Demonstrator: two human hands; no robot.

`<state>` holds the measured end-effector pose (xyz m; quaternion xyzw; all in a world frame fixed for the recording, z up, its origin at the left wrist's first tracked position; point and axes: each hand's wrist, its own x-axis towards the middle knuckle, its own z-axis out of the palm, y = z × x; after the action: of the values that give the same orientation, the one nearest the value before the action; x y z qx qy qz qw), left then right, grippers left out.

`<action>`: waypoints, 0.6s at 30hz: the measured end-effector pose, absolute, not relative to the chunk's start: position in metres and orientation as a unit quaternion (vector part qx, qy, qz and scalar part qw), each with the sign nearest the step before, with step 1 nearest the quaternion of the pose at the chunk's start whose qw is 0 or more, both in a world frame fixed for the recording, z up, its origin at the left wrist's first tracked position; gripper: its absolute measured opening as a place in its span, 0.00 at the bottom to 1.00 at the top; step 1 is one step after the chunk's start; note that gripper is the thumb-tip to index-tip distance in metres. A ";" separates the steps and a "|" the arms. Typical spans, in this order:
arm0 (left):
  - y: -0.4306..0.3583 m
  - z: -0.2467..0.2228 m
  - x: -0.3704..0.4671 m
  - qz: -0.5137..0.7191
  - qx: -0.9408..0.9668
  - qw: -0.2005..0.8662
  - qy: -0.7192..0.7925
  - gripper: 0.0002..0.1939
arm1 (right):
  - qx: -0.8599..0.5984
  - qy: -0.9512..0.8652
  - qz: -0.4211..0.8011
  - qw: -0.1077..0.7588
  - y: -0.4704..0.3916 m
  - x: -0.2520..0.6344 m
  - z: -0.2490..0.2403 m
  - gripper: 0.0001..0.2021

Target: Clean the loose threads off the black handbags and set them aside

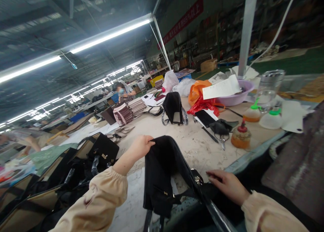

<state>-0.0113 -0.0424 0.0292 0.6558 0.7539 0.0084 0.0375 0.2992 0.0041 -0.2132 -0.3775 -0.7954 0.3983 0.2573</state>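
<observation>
- Under a dark metal roof (37, 16) and long white tube lights (111, 36), along a scuffed beige worktable (199, 151) with a blue-grey edge (253, 153) at the right.
- Gripping with the left hand (143, 147), fingers closed on the upper corner of a black, stiff-sided handbag (155, 184), tilted and wide-mouthed at the near side of the worktable. Cannot tell about support beneath.
- Reaching with the right hand (229, 184) near the bag's opposite side, fingers loosely extended, with nothing seen between them. Cannot tell about contact with the black material below.
- Judging by looks, well advanced: already shaped into walls, already fitted with small gold-coloured fittings (165, 193) and a shiny metal clasp (198, 179), already carrying a clear-wrapped handle (219, 218).
- Not yet closed at the mouth. Cannot tell about anything left inside.
- Note, farther up, an upright black bag with clear-wrapped handles (168, 103), and, beyond the left forearm, a heap of black bags with tan inner faces (103, 149). Cannot tell finished from unfinished among these.
- For moving, roomiest straight ahead, between held bag and upright one. Tighter rightward, towards the amber-filled bottle with a red nozzle (240, 139) and a pointed metal tip (223, 145); tightest leftward, against the heap.
</observation>
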 end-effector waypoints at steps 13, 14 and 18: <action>-0.044 0.043 -0.019 0.045 0.689 0.182 0.700 0.19 | -0.377 -0.798 0.395 0.254 0.005 0.299 -0.216 0.16; -0.043 0.043 -0.018 0.064 0.690 0.190 0.696 0.21 | -0.377 -0.798 0.397 0.252 0.005 0.299 -0.216 0.16; -0.036 0.036 -0.012 0.101 0.698 0.174 0.687 0.21 | -0.373 -0.795 0.404 0.256 0.004 0.299 -0.215 0.15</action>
<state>-0.0121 -0.0360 0.0360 0.6977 0.6874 0.1013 0.1744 0.2991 0.0040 -0.2153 -0.3732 -0.7949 0.4040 0.2563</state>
